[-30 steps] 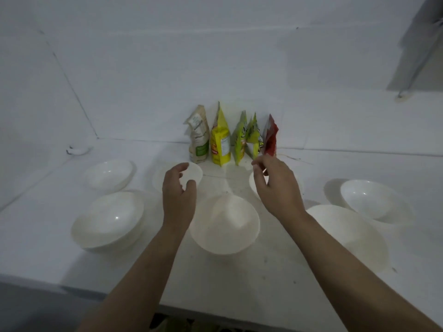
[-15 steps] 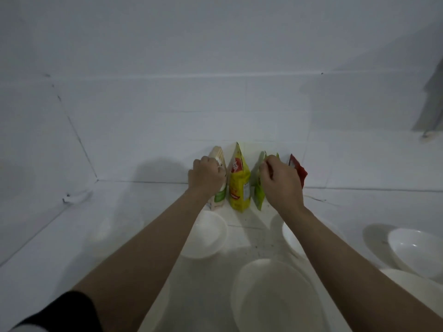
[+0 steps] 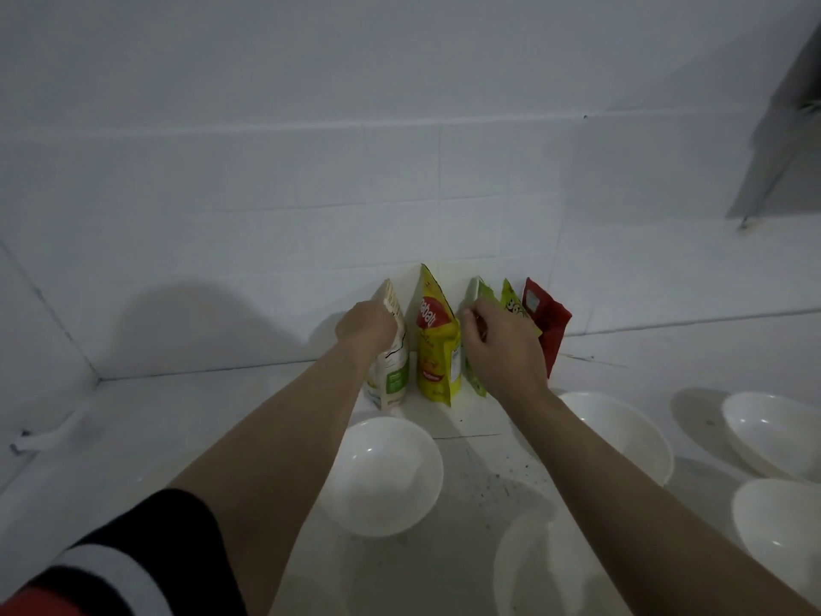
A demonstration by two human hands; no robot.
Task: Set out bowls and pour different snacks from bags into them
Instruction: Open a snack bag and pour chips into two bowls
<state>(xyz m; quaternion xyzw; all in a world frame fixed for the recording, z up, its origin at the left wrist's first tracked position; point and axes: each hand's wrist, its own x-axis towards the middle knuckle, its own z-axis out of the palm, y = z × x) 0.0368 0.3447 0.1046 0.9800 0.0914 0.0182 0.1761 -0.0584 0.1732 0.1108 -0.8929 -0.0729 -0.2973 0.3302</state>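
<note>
Several snack bags stand in a row against the white tiled wall. My left hand [image 3: 366, 329] grips the white and green bag [image 3: 393, 375] near its top. My right hand [image 3: 502, 349] holds the green bag [image 3: 482, 293], whose lower part it hides. Between them stands a yellow bag [image 3: 437, 353]. To the right are a lime-green bag [image 3: 513, 304] and a red bag [image 3: 548, 322]. White bowls lie in front: one under my left arm [image 3: 386, 475], one behind my right forearm [image 3: 631, 433].
More white bowls sit at the right [image 3: 773, 433], lower right [image 3: 782, 526] and bottom centre [image 3: 533, 571]. Dark crumbs speckle the white counter [image 3: 484, 477]. A wall corner runs at the left [image 3: 95, 377], with a small white object [image 3: 49, 435] on the counter.
Both hands reached forward from above the bowls to the bags. The left took hold of the white and green bag, the right the green bag. The view moved closer to the wall.
</note>
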